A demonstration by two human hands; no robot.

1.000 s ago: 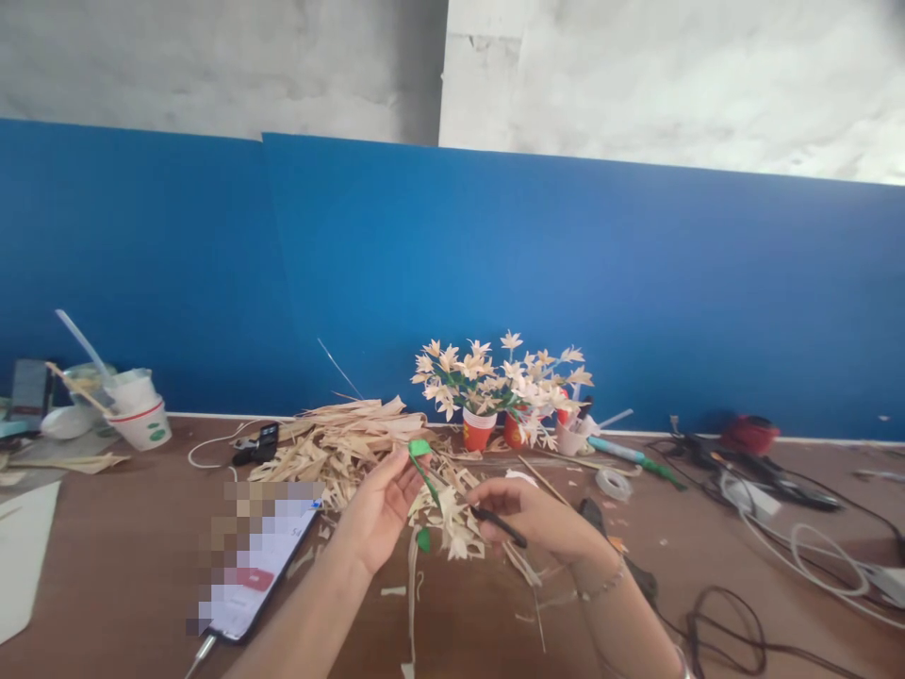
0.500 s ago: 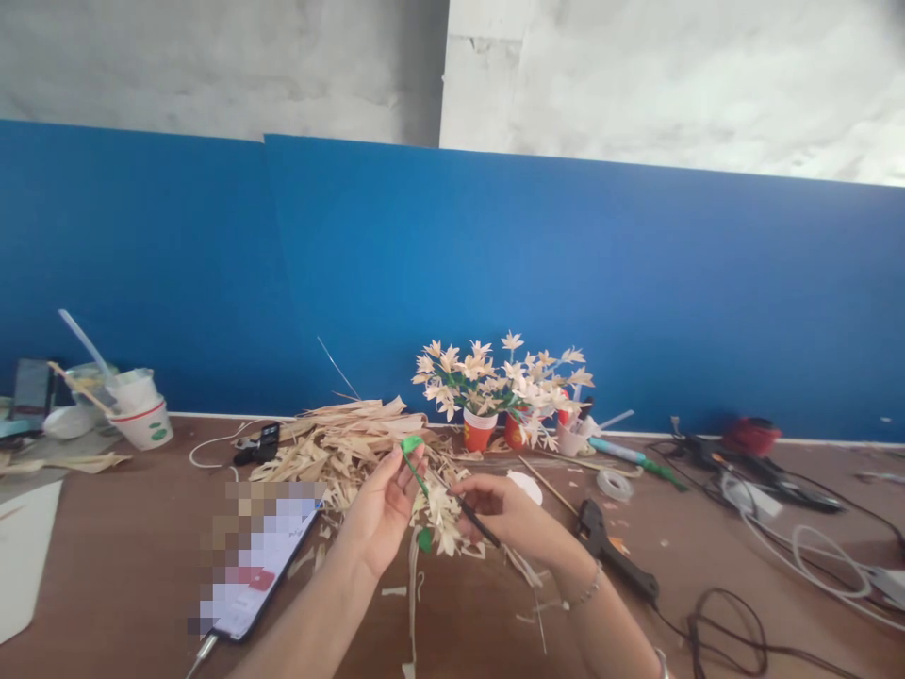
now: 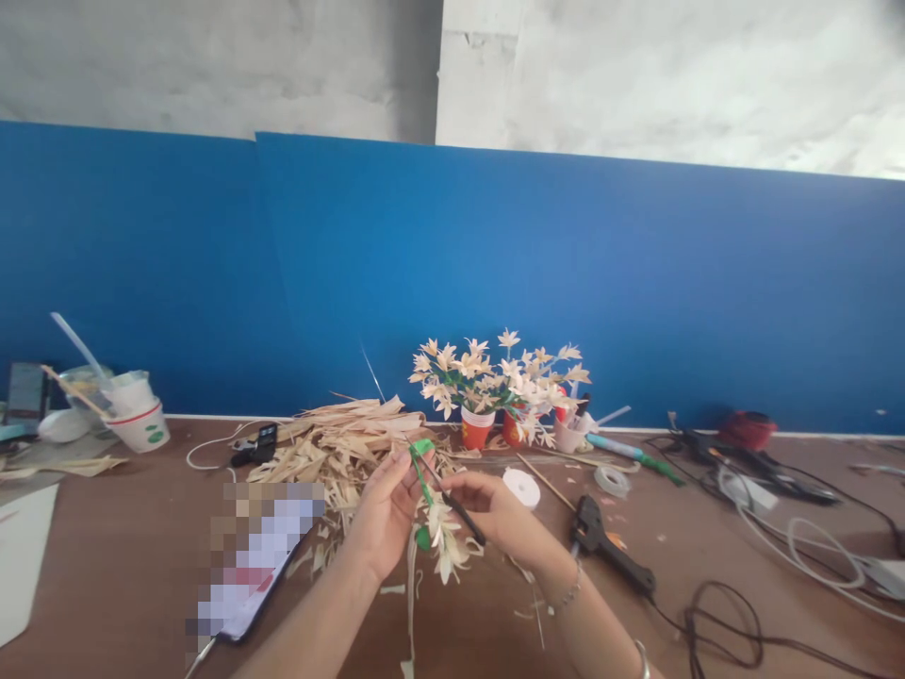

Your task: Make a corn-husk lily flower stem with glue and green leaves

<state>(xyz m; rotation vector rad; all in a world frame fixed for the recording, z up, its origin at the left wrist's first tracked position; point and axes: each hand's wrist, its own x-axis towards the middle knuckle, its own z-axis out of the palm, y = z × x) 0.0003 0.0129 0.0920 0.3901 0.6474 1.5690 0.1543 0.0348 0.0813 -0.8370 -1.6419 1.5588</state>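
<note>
My left hand [image 3: 386,514] pinches the green-wrapped stem [image 3: 422,479] of a handmade flower, near a green leaf [image 3: 422,448] at its upper end. The pale husk blossoms [image 3: 447,545] hang downward below my fingers, beside another green leaf [image 3: 422,538]. In my right hand [image 3: 487,505] is a pair of dark-handled scissors [image 3: 463,517], with the thin blades pointing up and left across the stem by my left fingertips. How far the blades are apart is too small to make out.
Dried husks [image 3: 339,434] lie piled behind my left hand. Finished flowers [image 3: 495,372] stand in red cups [image 3: 478,431]. A phone [image 3: 265,566] lies left; a glue gun [image 3: 608,547], white roll [image 3: 521,488], clear tape [image 3: 612,481] and cables [image 3: 728,613] lie right. A blue partition [image 3: 566,255] stands behind.
My right hand has moved slightly left and up, bringing the scissors' blades to the stem near my left fingertips. The blossoms hang a little lower, and the white roll shows more fully.
</note>
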